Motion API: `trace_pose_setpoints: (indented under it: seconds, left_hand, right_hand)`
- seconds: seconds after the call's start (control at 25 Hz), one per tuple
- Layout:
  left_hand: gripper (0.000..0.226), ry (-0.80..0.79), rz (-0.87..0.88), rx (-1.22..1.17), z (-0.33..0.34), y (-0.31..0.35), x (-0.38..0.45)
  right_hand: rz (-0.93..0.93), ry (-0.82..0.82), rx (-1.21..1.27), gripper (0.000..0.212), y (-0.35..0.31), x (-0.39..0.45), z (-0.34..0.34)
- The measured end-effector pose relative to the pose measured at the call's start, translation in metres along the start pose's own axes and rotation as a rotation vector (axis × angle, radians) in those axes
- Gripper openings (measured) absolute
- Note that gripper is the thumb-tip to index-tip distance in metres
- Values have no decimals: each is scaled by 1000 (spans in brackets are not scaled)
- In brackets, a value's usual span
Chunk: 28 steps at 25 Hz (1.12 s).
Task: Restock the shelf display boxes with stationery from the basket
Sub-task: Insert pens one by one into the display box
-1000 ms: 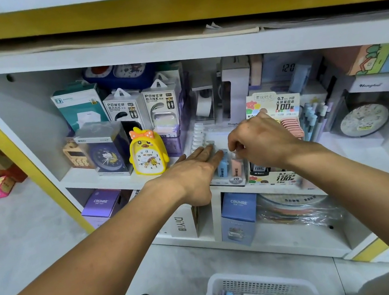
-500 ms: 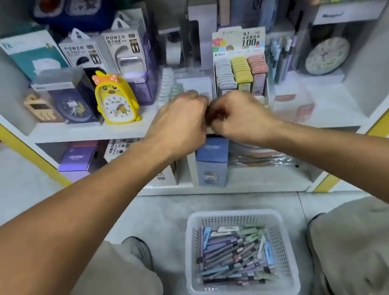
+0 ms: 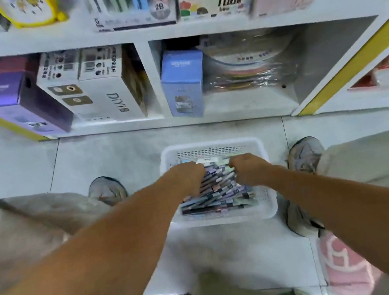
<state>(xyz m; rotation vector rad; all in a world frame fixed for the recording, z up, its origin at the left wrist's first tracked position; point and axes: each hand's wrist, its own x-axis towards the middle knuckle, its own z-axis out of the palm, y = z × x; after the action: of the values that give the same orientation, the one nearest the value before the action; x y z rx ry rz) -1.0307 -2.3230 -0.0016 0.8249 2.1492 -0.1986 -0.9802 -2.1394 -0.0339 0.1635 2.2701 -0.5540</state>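
Basket (image 3: pixel 211 144), white mesh, holds heaped pastel packs (image 3: pixel 218 195).

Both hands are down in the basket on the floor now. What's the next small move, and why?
Probably close the fingers on a few of the packs and lift them toward the display box on the shelf above. Both the left hand and right hand are already in the white basket on the pile; whether either grips anything yet is too blurred to tell.
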Motion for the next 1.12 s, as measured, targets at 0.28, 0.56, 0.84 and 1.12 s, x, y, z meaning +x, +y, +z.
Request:
trace_pose_setpoints:
  seconds: [0.28,0.56,0.84,1.12]
  left_hand:
    - [86,247,-23,-154,74,12,58]
    - [80,365,-56,-113,71,20,92]
    - [77,287,-83,-173,76,3,94]
    - [43,123,-133,-272,70,11,97]
  right_hand:
    - [212,327,58,67,24,25,53]
    - [192,497,107,72,20,37,75]
    - [107,535,316,58,23,40,81]
    - [75,579,438,59,21,42,85]
